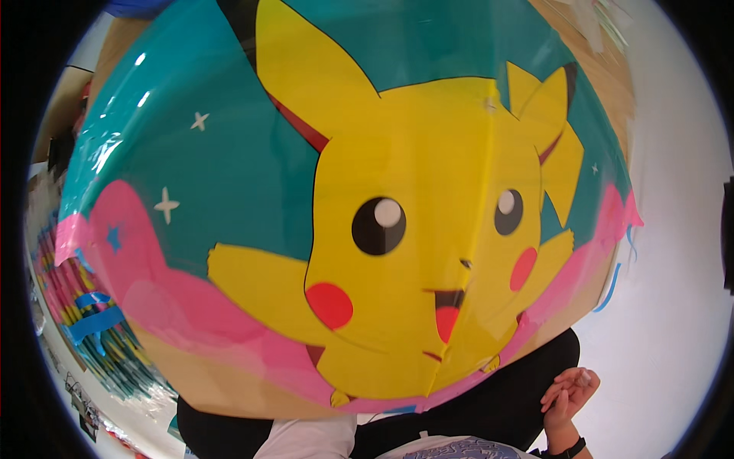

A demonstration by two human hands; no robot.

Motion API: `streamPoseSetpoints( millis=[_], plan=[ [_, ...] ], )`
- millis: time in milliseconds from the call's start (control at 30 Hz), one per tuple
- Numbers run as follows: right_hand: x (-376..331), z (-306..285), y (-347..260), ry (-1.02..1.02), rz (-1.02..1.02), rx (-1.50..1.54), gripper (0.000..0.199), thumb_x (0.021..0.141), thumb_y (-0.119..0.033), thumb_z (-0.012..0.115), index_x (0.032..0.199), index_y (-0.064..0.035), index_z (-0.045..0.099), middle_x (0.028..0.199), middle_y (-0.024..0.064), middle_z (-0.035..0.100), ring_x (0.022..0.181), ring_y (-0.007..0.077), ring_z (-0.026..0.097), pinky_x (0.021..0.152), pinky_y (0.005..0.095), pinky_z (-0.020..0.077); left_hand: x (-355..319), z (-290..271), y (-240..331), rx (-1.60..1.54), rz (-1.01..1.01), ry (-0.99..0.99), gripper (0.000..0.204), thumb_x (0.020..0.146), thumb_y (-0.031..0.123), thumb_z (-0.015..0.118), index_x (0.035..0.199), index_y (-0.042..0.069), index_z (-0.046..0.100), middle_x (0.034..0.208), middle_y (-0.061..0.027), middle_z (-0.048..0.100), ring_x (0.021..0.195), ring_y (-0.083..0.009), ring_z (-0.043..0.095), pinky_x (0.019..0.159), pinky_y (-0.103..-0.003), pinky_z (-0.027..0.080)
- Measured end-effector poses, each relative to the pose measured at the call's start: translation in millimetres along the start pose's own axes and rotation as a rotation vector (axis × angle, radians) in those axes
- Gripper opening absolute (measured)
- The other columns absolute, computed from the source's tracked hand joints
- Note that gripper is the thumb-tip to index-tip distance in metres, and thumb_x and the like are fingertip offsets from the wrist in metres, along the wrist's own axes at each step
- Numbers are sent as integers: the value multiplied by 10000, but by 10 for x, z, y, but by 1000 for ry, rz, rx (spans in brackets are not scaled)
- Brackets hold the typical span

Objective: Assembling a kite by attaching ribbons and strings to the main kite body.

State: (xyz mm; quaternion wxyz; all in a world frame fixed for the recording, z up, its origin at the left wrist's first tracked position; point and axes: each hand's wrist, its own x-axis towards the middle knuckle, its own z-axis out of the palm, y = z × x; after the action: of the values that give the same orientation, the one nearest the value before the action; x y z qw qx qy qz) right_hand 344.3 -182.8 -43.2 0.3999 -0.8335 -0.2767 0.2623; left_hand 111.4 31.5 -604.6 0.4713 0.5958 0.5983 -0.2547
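right up against my lens is a big cardboard panel (pixel 352 206) under shiny clear wrap, painted with a yellow cartoon creature that has pointed ears, round black eyes and red cheeks, on a teal ground with white stars and a pink wavy band below. it fills nearly the whole view and tilts over me, its bare brown edge showing along the bottom and at the upper right.

my right hand (pixel 567 396) shows at the lower right, just beside the panel's lower corner. it is raised with the fingers loosely curled inward, empty, and i cannot tell whether it touches the panel edge. a dark watch band (pixel 564 450) sits on the wrist below it. my left hand is hidden; i cannot tell its pose.

under the panel i see dark clothing (pixel 489 405) and a bit of white fabric (pixel 306 440). at the left, a second painted sheet with blue tape strips (pixel 92 321) lies on the pale floor (pixel 673 321), half covered by the panel.
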Motion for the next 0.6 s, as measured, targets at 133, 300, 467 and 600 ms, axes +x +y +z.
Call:
streamPoseSetpoints(
  millis=[133, 300, 467, 600],
  plan=[
    [39, 62, -47, 18, 19, -81, 451, 982, -246, 514, 1325, -57, 291, 985, 161, 526, 427, 79, 469, 378, 147, 365, 155, 107, 27, -23, -19, 9, 302, 849, 255, 678, 1082, 65, 708, 1079, -130, 714, 1006, -330, 676, 867, -421, 531],
    [74, 132, -96, 47, 35, -108, 433, 977, -256, 528, 1284, -44, 307, 974, 164, 531, 426, 72, 470, 387, 141, 360, 156, 99, 62, -45, -19, 7, 305, 842, 253, 691, 1081, 65, 708, 1078, -130, 714, 1006, -329, 676, 866, -419, 532],
    [90, 146, -85, 58, 58, -81, 429, 971, -257, 531, 1268, -42, 308, 977, 166, 535, 426, 73, 470, 382, 139, 352, 200, 119, 109, -64, -35, 2, 308, 834, 250, 703, 1080, 65, 709, 1077, -131, 714, 1007, -329, 676, 865, -418, 532],
    [84, 155, -127, 51, 86, -102, 434, 967, -260, 537, 1263, -43, 305, 980, 168, 535, 430, 74, 472, 380, 139, 348, 244, 163, 73, -76, -44, -2, 312, 828, 248, 713, 1079, 64, 709, 1076, -131, 715, 1007, -328, 676, 864, -416, 533]
  ],
)
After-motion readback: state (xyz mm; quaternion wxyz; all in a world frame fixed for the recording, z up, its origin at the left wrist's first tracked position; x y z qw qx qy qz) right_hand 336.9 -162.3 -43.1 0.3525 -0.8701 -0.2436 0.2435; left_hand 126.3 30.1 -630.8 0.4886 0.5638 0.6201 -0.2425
